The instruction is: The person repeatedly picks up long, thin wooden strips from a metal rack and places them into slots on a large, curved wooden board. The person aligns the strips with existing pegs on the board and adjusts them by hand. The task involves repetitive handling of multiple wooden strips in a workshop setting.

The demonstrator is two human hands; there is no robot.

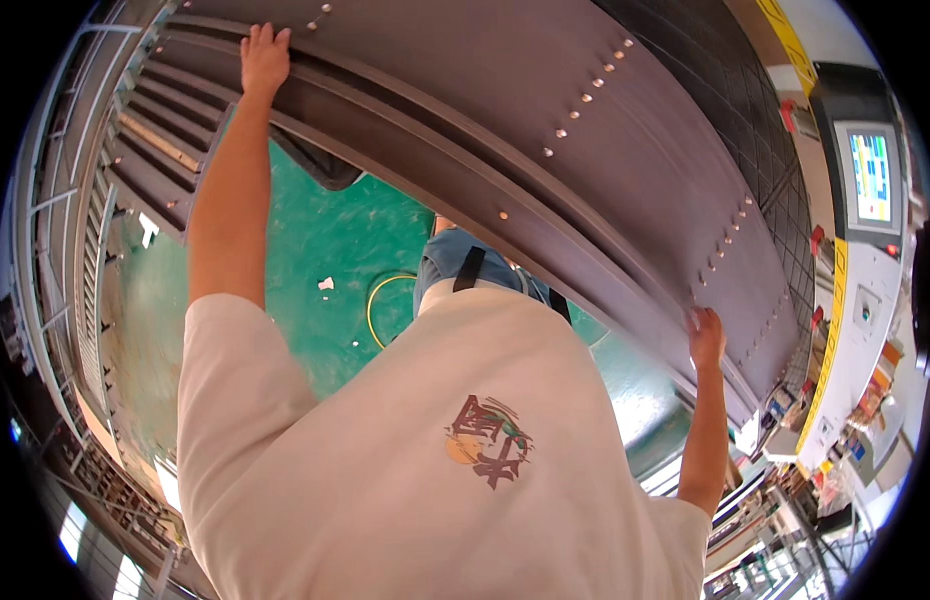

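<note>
A long brown panel (605, 150) with raised ridges and rows of small shiny round spots stretches across the view from upper left to lower right. On its ridged near side, at the upper left, my left hand (265, 62) lies with fingers stretched out and slightly apart. At the right end, my right hand (707, 340) has its fingers bent over the panel's near edge; its thumb is hard to make out. Both arms are spread wide, and my body stands against the panel's near side.
Brown ridged pieces (165, 140) lie at the left beside a metal rail frame (85, 260). A yellow hose (370, 310) curves over the green floor (315, 230). At the right stands a machine with a lit screen (870, 175) and a yellow-edged white housing (860, 330).
</note>
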